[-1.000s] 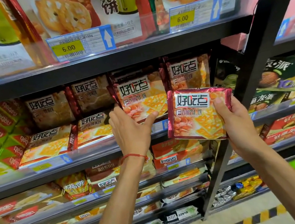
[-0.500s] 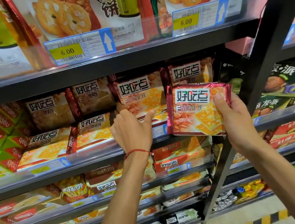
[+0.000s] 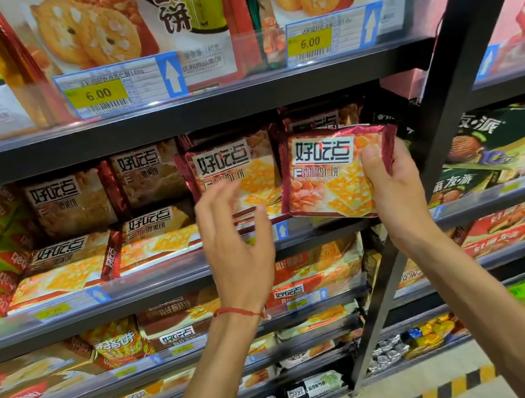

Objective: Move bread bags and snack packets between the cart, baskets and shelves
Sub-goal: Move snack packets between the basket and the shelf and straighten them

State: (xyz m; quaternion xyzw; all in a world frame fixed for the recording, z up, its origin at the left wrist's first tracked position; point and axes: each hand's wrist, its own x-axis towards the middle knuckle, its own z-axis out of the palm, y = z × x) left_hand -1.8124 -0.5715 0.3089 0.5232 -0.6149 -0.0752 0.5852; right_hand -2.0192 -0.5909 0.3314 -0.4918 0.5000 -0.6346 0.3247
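My right hand (image 3: 391, 191) grips a red and orange cracker packet (image 3: 330, 173) by its right edge, thumb on the front, and holds it upright just in front of the middle shelf (image 3: 149, 280). My left hand (image 3: 236, 238) hovers with relaxed, spread fingers in front of a matching upright packet (image 3: 233, 176) that stands on that shelf, and holds nothing. More packets of the same brand (image 3: 150, 224) lie flat and stand upright to the left.
The shelf above carries large biscuit bags (image 3: 108, 33) behind 6.00 price tags (image 3: 97, 94). A black slanted upright post (image 3: 456, 37) divides this bay from the right one, which holds dark green boxes (image 3: 494, 139). Lower shelves hold more packets; yellow-black floor tape (image 3: 459, 388) runs below.
My left hand has drawn back off the shelf packet and now hangs free in front of it. My right hand has brought its packet closer to the shelf, beside the standing one.
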